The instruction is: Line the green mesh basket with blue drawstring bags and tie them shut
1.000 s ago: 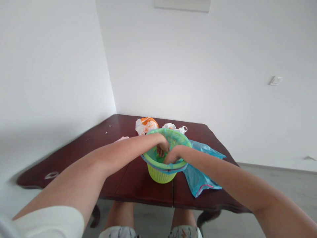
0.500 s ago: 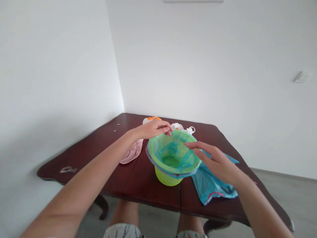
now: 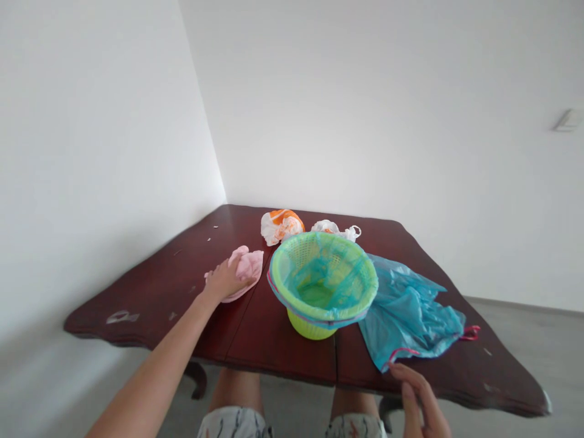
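Observation:
My left hand (image 3: 224, 280) lies over a crumpled pink cloth (image 3: 249, 265) on the table's left half, its fingers spread and touching the fabric. At the lower right, my right hand (image 3: 420, 398) has its index finger and thumb bent and apart, holding nothing. Its index fingertip is close to the near corner of a blue plastic bag (image 3: 408, 310) with a red drawstring; I cannot tell whether they touch. Between my hands stands a green plastic basket (image 3: 311, 330), lined with a translucent blue bag (image 3: 340, 292) folded over its rim.
An orange and white plastic bag (image 3: 283, 227) lies crumpled behind the basket, with a second white bag (image 3: 329, 227) to its right. The dark wooden table (image 3: 283, 353) stands near white walls, its front edge above my knees. Small scraps lie on its left side.
My left hand has moved from the basket rim left and down to the pink cloth. My right hand has withdrawn from above the basket to the near corner of the blue bag.

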